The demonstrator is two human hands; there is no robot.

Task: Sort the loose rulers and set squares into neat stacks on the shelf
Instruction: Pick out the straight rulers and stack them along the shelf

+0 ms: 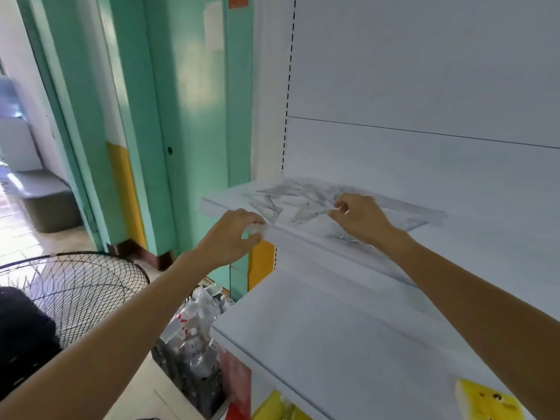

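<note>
Rulers (403,218) and set squares (272,207) are scattered loose on the upper shelf (218,204) at 12 o'clock. One of the set squares is pinched by the right hand (360,219). The left hand (230,234) is curled at the shelf lip, 11 o'clock; whether anything is gripped cannot be told.

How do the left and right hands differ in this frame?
The left hand is at the upper shelf's front edge, beside the pile; the right hand reaches over the pile. The left hand's fingers curl at the edge, grip unclear; the right hand's thumb and forefinger pinch a clear piece. Both are bare, palms down.
</note>
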